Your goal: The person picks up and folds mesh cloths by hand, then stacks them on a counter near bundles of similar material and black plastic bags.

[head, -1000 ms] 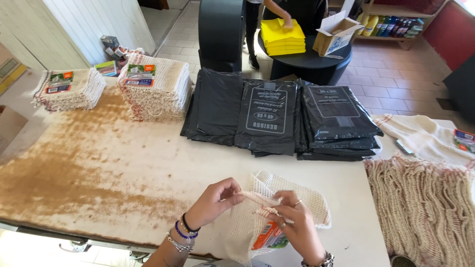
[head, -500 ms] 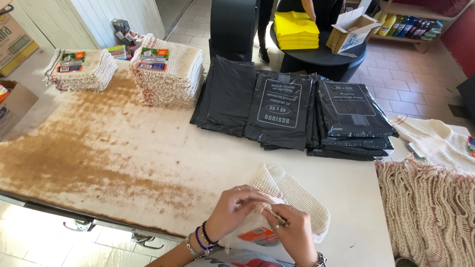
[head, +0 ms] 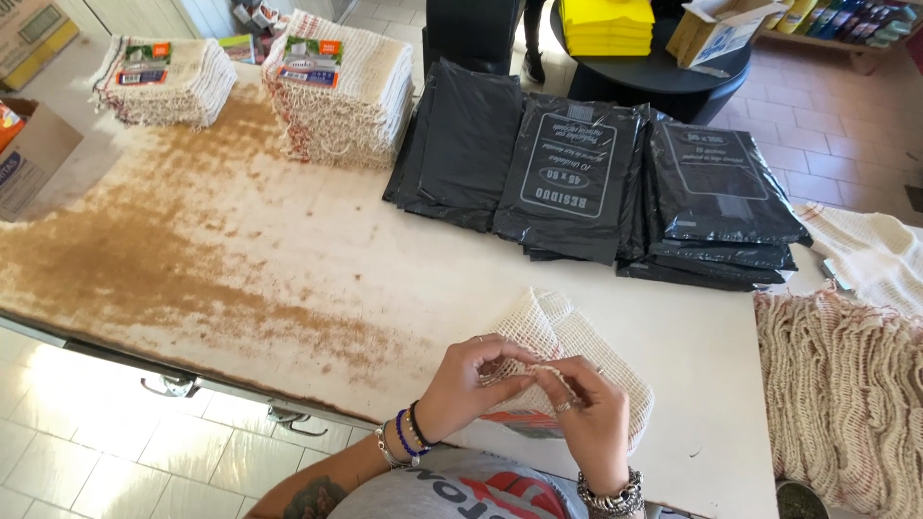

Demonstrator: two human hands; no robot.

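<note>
A cream woven mesh cloth (head: pixel 567 336) lies folded at the near edge of the white worktable (head: pixel 317 279), with a printed paper label under its near end. My left hand (head: pixel 466 384) and my right hand (head: pixel 586 413) meet over that near end. Both pinch a thin strand of the cloth between their fingertips. Beaded bracelets sit on both wrists.
Three stacks of black plastic bag packs (head: pixel 586 173) lie across the middle back. Two piles of labelled folded cloths (head: pixel 336 86) stand at the back left. Loose cream cloths (head: pixel 846 384) hang at the right edge. A cardboard box (head: pixel 29 144) sits at left. Behind is a round black table (head: pixel 654 67) with yellow items.
The view has shifted right and nearer the table. My hands stay on the cloth's near end, fingertips now drawn closer together on the strand.
</note>
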